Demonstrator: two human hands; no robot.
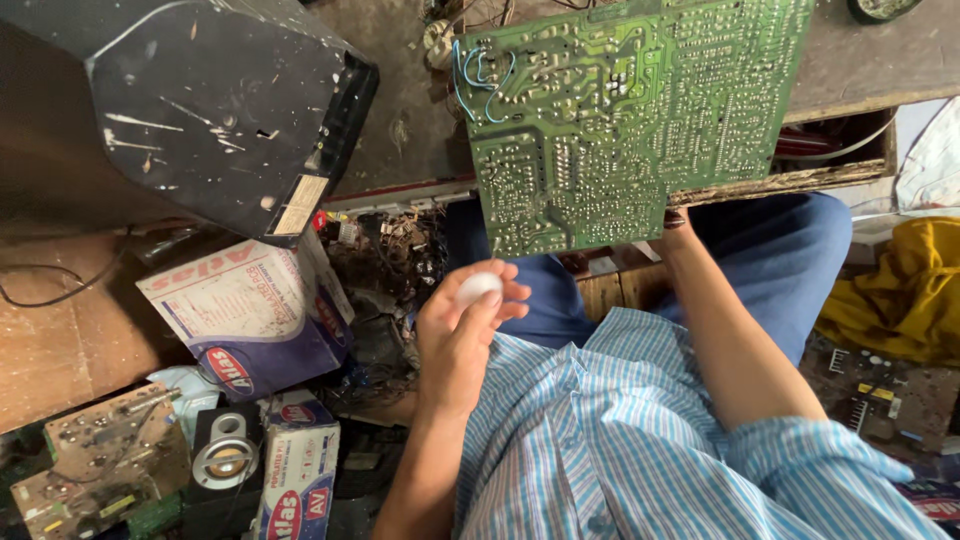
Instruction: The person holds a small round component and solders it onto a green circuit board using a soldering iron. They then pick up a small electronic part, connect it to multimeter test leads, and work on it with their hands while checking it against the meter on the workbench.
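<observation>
A large green circuit board (630, 110) is held up over my lap, solder side toward me, with blue wires at its upper left corner. My right hand (676, 222) grips its lower edge and is mostly hidden behind the board. My left hand (462, 335) is raised below the board's lower left corner, with a small round white object (478, 287) pinched between its fingertips. It is apart from the board.
A black scratched casing (220, 100) stands at upper left over a wooden surface (70, 330). Cardboard boxes (255, 310), a small speaker (226, 460), a loose brown circuit board (100, 460) and tangled parts lie at left. A yellow cloth (900, 290) lies at right.
</observation>
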